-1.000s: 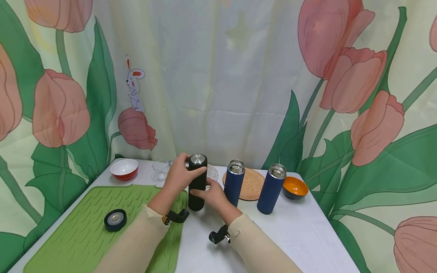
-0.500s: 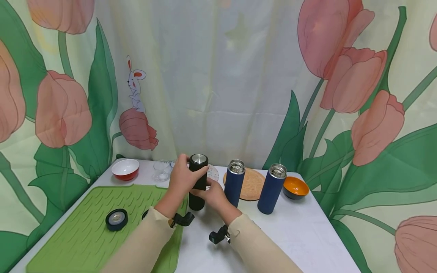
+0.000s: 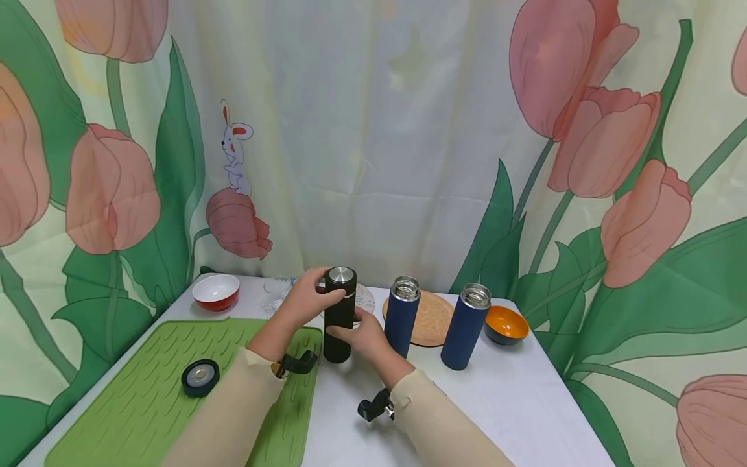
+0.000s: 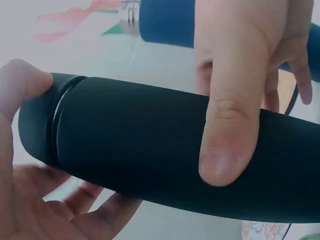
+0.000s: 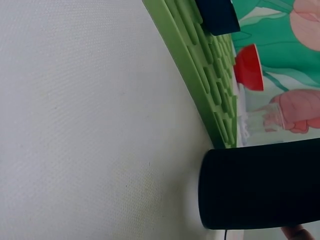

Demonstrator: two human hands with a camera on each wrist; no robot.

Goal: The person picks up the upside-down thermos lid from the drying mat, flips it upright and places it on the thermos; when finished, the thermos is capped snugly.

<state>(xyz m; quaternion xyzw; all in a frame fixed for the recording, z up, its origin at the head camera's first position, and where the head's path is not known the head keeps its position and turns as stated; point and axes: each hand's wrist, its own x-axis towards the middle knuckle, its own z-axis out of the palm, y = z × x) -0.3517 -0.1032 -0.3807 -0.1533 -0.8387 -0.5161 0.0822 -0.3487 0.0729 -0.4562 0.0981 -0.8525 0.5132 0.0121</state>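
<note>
While a person's left hand (image 3: pixel 303 297) grips the cap (image 3: pixel 341 275) of a black bottle (image 3: pixel 338 318) standing upright on a white surface (image 3: pixel 344 441), the right hand (image 3: pixel 367 335) holds it lower down, two open-topped blue bottles (image 3: pixel 401 318) nearby, in the head view. The left wrist view shows the right thumb (image 4: pixel 227 145) lying across the bottle; the right wrist view, its base beside a green mat (image 5: pixel 200 60).

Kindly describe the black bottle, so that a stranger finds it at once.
On the white table, look just past the green mat's right edge. The black bottle stands upright there, held by the left hand near its top and the right hand lower down. It alone is capped; both blue bottles are open.
</note>
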